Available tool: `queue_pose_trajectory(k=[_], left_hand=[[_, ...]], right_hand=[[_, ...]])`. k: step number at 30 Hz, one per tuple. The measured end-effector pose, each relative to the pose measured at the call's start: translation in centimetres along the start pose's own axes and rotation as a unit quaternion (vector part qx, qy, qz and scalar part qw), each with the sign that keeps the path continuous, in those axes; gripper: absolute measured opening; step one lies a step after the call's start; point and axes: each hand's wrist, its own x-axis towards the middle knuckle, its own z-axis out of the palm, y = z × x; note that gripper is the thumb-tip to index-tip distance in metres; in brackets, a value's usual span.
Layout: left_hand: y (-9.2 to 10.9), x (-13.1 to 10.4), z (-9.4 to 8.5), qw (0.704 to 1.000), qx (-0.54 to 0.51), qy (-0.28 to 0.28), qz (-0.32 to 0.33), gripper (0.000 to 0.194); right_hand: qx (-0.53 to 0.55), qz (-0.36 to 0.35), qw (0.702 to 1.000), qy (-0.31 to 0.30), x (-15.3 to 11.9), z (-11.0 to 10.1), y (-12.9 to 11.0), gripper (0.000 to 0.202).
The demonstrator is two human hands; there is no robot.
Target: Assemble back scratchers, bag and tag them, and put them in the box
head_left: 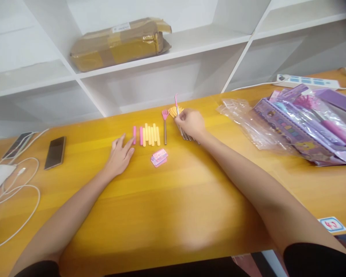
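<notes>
My left hand (119,156) rests with its fingers spread, the tips close beside a loose pink tube (134,135); whether they touch it I cannot tell. To its right lie another pink tube (141,136) and several yellow tubes (151,134) in a row. A pink claw-headed back scratcher rod (165,127) lies on the table between the hands. My right hand (190,124) is closed on a second pink-headed back scratcher rod (176,102), raised above several yellow-headed back scratcher rods (173,112), which it partly hides. Small pink cards (159,157) lie overlapped below the tubes.
An open purple box (294,130) with wrapped items stands at right, beside crumpled clear plastic bags (250,123). A power strip (308,81) is behind it. At left are a phone (55,152) and white cables (37,200). A taped parcel (118,46) sits on the shelf.
</notes>
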Motion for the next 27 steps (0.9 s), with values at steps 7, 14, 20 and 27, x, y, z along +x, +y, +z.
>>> queue_pose_trajectory(k=[7,14,20,27], left_hand=[[-0.2,0.2,0.5,0.999,0.005,0.033,0.005,0.061],[-1.3,1.1,0.4,0.987,-0.015,0.145,-0.073,0.009],[-1.2,0.6,-0.2,0.971,-0.151,0.138,-0.12,0.028],[0.1,-0.1,-0.6,0.975,-0.21,0.066,-0.014,0.038]], right_hand=[[0.009,-0.004,1.0,0.006,0.0,0.2,0.0,0.017],[0.139,-0.014,0.989,0.048,0.2,0.6,0.1,0.018],[0.41,0.022,0.909,0.077,0.4,2.0,-0.7,0.028],[0.623,0.047,0.778,-0.069,-4.2,4.6,-3.6,0.047]])
